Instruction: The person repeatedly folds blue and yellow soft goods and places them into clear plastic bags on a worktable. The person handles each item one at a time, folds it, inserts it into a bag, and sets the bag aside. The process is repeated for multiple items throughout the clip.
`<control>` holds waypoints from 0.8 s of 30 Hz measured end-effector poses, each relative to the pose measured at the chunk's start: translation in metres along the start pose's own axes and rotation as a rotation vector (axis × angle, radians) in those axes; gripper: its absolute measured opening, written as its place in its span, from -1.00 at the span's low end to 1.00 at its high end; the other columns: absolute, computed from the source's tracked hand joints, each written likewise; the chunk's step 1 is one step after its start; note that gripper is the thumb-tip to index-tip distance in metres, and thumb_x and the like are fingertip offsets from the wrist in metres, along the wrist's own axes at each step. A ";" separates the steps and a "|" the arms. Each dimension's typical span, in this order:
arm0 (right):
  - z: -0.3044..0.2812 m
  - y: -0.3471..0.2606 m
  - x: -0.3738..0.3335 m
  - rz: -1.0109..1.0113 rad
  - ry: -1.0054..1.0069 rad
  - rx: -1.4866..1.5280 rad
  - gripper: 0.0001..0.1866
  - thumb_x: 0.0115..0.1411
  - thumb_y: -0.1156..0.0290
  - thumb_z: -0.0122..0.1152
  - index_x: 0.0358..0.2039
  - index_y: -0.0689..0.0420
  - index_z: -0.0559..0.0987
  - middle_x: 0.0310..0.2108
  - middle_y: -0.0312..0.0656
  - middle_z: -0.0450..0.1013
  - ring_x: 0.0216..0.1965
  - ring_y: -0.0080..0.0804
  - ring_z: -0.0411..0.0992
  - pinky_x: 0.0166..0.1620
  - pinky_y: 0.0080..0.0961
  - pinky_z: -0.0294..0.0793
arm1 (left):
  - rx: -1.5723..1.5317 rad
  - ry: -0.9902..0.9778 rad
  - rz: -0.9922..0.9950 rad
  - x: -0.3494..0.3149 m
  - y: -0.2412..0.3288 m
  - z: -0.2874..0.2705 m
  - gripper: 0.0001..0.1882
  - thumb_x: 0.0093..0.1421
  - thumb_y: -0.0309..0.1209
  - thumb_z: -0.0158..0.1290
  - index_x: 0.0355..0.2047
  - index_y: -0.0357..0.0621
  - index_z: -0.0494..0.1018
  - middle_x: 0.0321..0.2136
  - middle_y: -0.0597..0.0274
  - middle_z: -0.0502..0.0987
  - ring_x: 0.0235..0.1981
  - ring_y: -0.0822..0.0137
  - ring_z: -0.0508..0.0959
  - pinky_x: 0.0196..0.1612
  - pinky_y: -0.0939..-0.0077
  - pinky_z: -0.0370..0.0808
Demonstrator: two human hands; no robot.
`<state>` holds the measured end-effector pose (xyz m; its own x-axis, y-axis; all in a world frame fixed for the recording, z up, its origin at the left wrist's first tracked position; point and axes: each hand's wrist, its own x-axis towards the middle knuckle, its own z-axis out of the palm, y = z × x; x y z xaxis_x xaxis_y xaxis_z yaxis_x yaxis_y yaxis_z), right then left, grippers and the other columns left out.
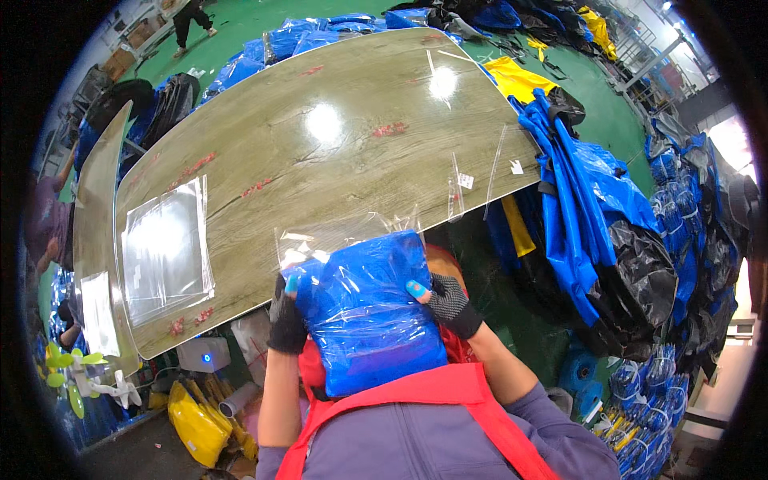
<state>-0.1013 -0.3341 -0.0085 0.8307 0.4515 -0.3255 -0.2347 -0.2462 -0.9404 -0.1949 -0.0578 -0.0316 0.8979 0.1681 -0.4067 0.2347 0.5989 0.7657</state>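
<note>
A folded blue plastic bundle (372, 312) sits inside a transparent bag in front of my chest, its top end over the table's near edge. My left hand (288, 316), in a dark glove with a blue-wrapped thumb tip, grips the bundle's left side. On the opposite side my right hand (452, 302), gloved the same way, is closed on the upper right edge, thumb on top and fingers hidden underneath. The transparent bag's open-looking end (344, 228) spreads loosely over the wood-patterned table (280, 176). Whether that end is sealed I cannot tell.
A stack of transparent bags (166, 248) lies on the table's left. Blue and black sheeting (576, 216) hangs at the right edge. Below left are yellow bundles (196, 420), a white box with a blue light (203, 354) and a small green-bladed fan (76, 368). People stand far off and at left.
</note>
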 end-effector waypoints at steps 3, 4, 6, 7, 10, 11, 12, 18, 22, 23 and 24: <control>0.001 -0.001 -0.005 -0.095 0.094 0.076 -0.49 0.18 0.00 0.19 -0.11 0.23 0.56 -0.28 -0.12 0.55 -0.27 -0.49 0.45 -0.19 -0.45 0.46 | 0.128 0.020 -0.042 0.007 -0.012 -0.009 -0.50 0.17 -0.17 0.17 0.02 -0.20 0.39 -0.14 0.18 0.52 -0.20 0.36 0.52 -0.14 0.45 0.50; 0.000 -0.002 -0.008 -0.168 0.196 0.121 -0.49 0.18 0.00 0.19 -0.13 0.23 0.57 -0.30 -0.12 0.55 -0.27 -0.50 0.45 -0.20 -0.46 0.45 | 0.223 0.024 -0.075 0.005 -0.018 -0.013 -0.52 0.18 -0.18 0.16 0.00 -0.21 0.40 -0.14 0.18 0.52 -0.21 0.36 0.52 -0.14 0.45 0.49; 0.001 -0.004 -0.013 -0.105 0.152 0.133 -0.52 0.19 0.02 0.19 -0.18 0.24 0.57 -0.35 -0.16 0.55 -0.29 -0.50 0.45 -0.19 -0.48 0.44 | 0.367 -0.004 -0.004 -0.002 -0.027 -0.019 -0.58 0.22 -0.18 0.11 -0.05 -0.23 0.45 -0.16 0.17 0.53 -0.19 0.39 0.50 -0.13 0.48 0.46; 0.001 -0.006 -0.015 -0.144 0.088 0.127 -0.52 0.19 0.03 0.19 -0.18 0.25 0.57 -0.36 -0.18 0.55 -0.29 -0.50 0.45 -0.19 -0.49 0.44 | 0.396 0.018 -0.029 -0.007 -0.029 -0.020 -0.58 0.22 -0.17 0.10 -0.05 -0.24 0.45 -0.16 0.17 0.53 -0.18 0.39 0.50 -0.13 0.48 0.46; 0.000 -0.004 -0.017 -0.042 0.160 -0.033 -0.52 0.19 0.03 0.19 -0.20 0.26 0.59 -0.35 -0.17 0.55 -0.28 -0.52 0.45 -0.14 -0.49 0.44 | 0.296 0.127 -0.148 -0.011 -0.023 -0.020 -0.56 0.24 -0.18 0.07 0.00 -0.24 0.42 -0.16 0.17 0.53 -0.11 0.38 0.47 -0.10 0.48 0.45; 0.000 -0.002 -0.016 0.042 0.114 -0.018 -0.51 0.18 0.01 0.20 -0.23 0.26 0.58 -0.40 -0.15 0.55 -0.29 -0.49 0.47 -0.15 -0.47 0.44 | 0.249 0.083 -0.019 -0.010 -0.020 -0.017 -0.56 0.24 -0.18 0.08 0.00 -0.24 0.42 -0.17 0.18 0.53 -0.13 0.38 0.48 -0.10 0.48 0.45; 0.000 0.001 -0.016 -0.020 0.073 -0.026 -0.50 0.17 0.00 0.21 -0.19 0.26 0.57 -0.37 -0.15 0.55 -0.27 -0.47 0.47 -0.13 -0.45 0.44 | 0.203 0.065 0.066 -0.006 -0.016 -0.013 -0.57 0.24 -0.19 0.08 0.00 -0.24 0.42 -0.18 0.18 0.53 -0.15 0.38 0.49 -0.11 0.47 0.46; 0.006 0.016 -0.037 -0.043 -0.177 0.217 -0.24 0.12 0.01 0.28 0.19 0.21 0.27 0.09 -0.10 0.34 0.10 -0.31 0.30 0.17 -0.38 0.26 | 0.336 0.219 0.082 -0.027 -0.021 0.018 -0.55 0.24 -0.17 0.08 0.02 -0.21 0.39 -0.17 0.24 0.52 -0.20 0.43 0.49 -0.09 0.41 0.45; -0.003 0.001 -0.052 -0.044 -0.061 0.317 -0.17 0.09 -0.06 0.28 0.20 0.23 0.24 0.15 -0.05 0.27 0.16 -0.29 0.26 0.22 -0.32 0.21 | 0.584 -0.105 0.163 -0.060 -0.004 0.030 -0.34 0.13 -0.06 0.17 0.12 -0.20 0.29 -0.05 0.14 0.47 -0.01 0.26 0.44 0.06 0.33 0.41; -0.009 -0.006 -0.046 -0.184 -0.105 0.275 -0.14 0.08 -0.11 0.27 0.21 0.23 0.23 0.15 -0.03 0.27 0.16 -0.29 0.27 0.21 -0.31 0.23 | 0.628 -0.173 0.030 -0.062 0.009 0.031 -0.30 0.11 -0.02 0.18 0.12 -0.19 0.29 -0.04 0.13 0.47 0.00 0.24 0.44 0.07 0.32 0.41; -0.016 -0.014 -0.035 -0.229 -0.133 0.374 -0.11 0.09 -0.19 0.20 0.22 0.22 0.22 0.16 0.00 0.27 0.14 -0.26 0.29 0.19 -0.29 0.27 | 0.616 -0.249 0.020 -0.056 0.025 0.033 -0.39 0.09 -0.09 0.19 0.08 -0.12 0.34 -0.04 0.13 0.48 0.02 0.19 0.43 0.11 0.26 0.36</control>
<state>-0.1194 -0.3601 0.0181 0.8163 0.5703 -0.0916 -0.2388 0.1888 -0.9525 -0.2275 -0.0778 0.0267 0.9461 -0.0555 -0.3192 0.3210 0.0276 0.9467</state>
